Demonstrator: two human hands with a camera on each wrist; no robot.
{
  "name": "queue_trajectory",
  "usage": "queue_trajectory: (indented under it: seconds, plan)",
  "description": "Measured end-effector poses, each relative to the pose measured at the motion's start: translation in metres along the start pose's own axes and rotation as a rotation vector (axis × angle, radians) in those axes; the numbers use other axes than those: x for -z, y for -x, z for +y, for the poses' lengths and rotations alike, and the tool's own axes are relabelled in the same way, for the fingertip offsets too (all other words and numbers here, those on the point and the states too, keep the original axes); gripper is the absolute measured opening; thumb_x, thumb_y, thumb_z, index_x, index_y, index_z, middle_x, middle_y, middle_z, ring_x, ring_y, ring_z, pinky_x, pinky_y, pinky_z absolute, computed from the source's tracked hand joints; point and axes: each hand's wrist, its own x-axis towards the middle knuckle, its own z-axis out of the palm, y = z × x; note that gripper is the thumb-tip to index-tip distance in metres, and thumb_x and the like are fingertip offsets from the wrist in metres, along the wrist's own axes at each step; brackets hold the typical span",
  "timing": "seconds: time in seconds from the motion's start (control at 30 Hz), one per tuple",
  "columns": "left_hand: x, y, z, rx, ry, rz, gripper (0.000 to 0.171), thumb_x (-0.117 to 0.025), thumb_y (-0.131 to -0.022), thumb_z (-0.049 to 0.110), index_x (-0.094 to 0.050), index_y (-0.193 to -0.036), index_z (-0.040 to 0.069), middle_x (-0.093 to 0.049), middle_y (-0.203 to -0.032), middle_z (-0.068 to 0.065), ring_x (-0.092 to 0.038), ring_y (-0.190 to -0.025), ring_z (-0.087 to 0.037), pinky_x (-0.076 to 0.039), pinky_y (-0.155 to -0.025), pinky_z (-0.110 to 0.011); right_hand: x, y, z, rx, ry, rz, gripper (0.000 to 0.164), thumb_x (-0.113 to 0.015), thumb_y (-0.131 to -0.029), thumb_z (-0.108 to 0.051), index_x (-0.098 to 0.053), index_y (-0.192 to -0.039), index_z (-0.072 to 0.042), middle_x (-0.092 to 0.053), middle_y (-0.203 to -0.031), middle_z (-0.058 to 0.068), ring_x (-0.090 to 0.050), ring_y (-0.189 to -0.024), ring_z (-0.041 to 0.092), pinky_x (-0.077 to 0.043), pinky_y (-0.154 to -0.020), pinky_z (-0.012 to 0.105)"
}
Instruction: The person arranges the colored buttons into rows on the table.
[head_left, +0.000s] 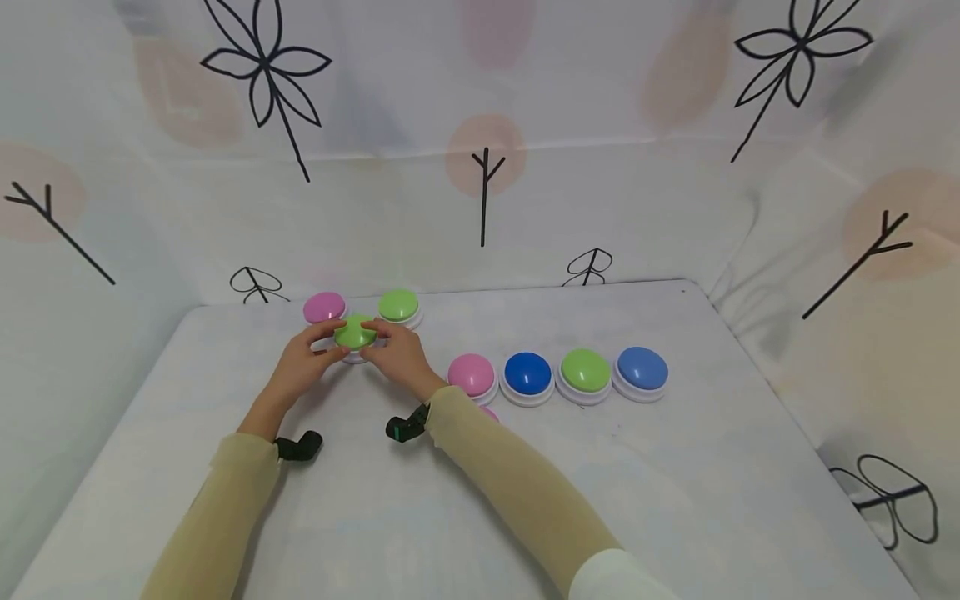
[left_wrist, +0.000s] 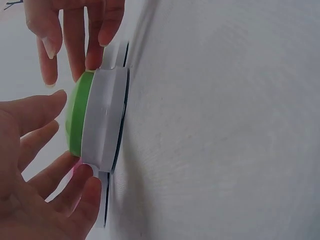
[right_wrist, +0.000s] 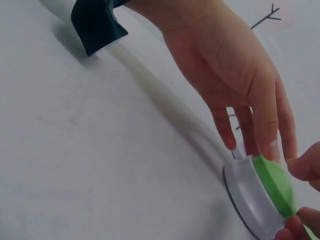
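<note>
On the white table at left, both hands flank a push button with a green dome [head_left: 355,335] and a white base. My left hand [head_left: 298,367] lies on its left side; in the left wrist view its fingertips touch the button's edge, while the thumb stands just off the dome. From the other side my right hand [head_left: 405,360] reaches in with straight, downward fingers, their tips at the rim in the right wrist view. Right behind are a pink button [head_left: 324,307] and another green button [head_left: 399,305].
Right of the hands runs a row of buttons: pink [head_left: 471,375], dark blue [head_left: 528,373], green [head_left: 586,371] and lighter blue [head_left: 642,368]. Part of a further pink button [head_left: 490,413] shows beside the right sleeve. Patterned cloth [head_left: 420,200] encloses the table's back and sides.
</note>
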Motion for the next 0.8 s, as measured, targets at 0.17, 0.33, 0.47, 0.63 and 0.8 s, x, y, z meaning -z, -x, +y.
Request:
queue_trajectory:
  seconds: [0.17, 0.33, 0.47, 0.63, 0.8]
  plan:
    - [-0.0020, -0.0049, -0.0004, 0.014, -0.026, -0.026, 0.056, -0.068, -0.086, 0.029, -0.047, -0.136, 0.015, -0.038, -0.144, -0.014, -0.031, -0.132, -0.034, -0.037, -0.101, -0.051, 0.0005, -0.0002, 0.0019, -0.016, -0.005, 0.002, 0.042, -0.069, -0.082, -0.020, -0.063, -0.123, -0.021, -0.053, -0.133, -0.002, -0.055, -0.107, 0.014, -0.046, -0.081, 0.025]
    - [-0.0029, -0.0074, -0.0008, 0.007, -0.050, -0.032, 0.058, -0.068, -0.086, 0.029, -0.047, -0.137, 0.014, -0.037, -0.146, -0.011, -0.032, -0.132, -0.034, -0.038, -0.100, -0.051, -0.0017, -0.0025, 0.0059, -0.033, 0.003, -0.002, 0.040, -0.069, -0.083, -0.020, -0.063, -0.122, -0.023, -0.053, -0.134, -0.004, -0.054, -0.105, 0.011, -0.047, -0.080, 0.024]
    - [-0.0022, -0.0081, -0.0026, -0.005, -0.071, -0.038, 0.058, -0.068, -0.086, 0.026, -0.046, -0.138, 0.014, -0.036, -0.147, -0.010, -0.033, -0.132, -0.034, -0.038, -0.100, -0.052, -0.0032, -0.0035, 0.0068, -0.018, 0.017, -0.005, 0.040, -0.069, -0.082, -0.019, -0.063, -0.121, -0.022, -0.054, -0.133, -0.001, -0.054, -0.101, 0.011, -0.046, -0.076, 0.022]
    - [-0.0029, -0.0096, -0.0043, -0.014, -0.098, -0.038, 0.058, -0.070, -0.085, 0.023, -0.046, -0.138, 0.015, -0.036, -0.146, -0.010, -0.033, -0.132, -0.032, -0.039, -0.099, -0.052, -0.0032, -0.0034, 0.0068, 0.005, 0.043, -0.001, 0.037, -0.069, -0.082, -0.017, -0.066, -0.118, -0.020, -0.055, -0.131, 0.001, -0.054, -0.097, 0.010, -0.044, -0.073, 0.019]
    - [-0.0042, -0.0099, -0.0030, -0.031, -0.125, -0.001, 0.058, -0.073, -0.083, 0.022, -0.049, -0.135, 0.014, -0.040, -0.144, -0.010, -0.036, -0.130, -0.033, -0.041, -0.097, -0.052, -0.0005, -0.0025, 0.0049, 0.026, 0.043, 0.005, 0.032, -0.069, -0.081, -0.014, -0.069, -0.112, -0.019, -0.055, -0.132, 0.002, -0.055, -0.096, 0.011, -0.044, -0.074, 0.019]
